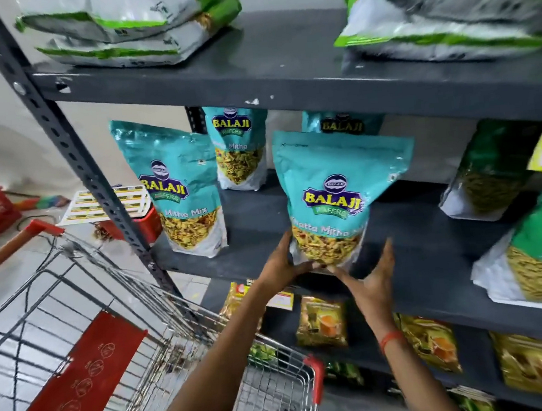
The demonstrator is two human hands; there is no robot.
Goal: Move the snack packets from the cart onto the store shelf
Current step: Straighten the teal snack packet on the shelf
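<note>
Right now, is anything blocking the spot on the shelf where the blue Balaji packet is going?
Nothing visible does. The teal Balaji packet, gripped at its bottom by the left hand, stands over bare middle shelf. The right hand is open beside it. Other Balaji packets stand off to its left and behind.

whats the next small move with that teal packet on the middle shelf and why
Probably let go. The teal Balaji snack packet already stands upright on the dark grey metal shelf. The left hand cups its bottom corner; the right hand is open just below, barely touching. The wire cart looks empty.
</note>
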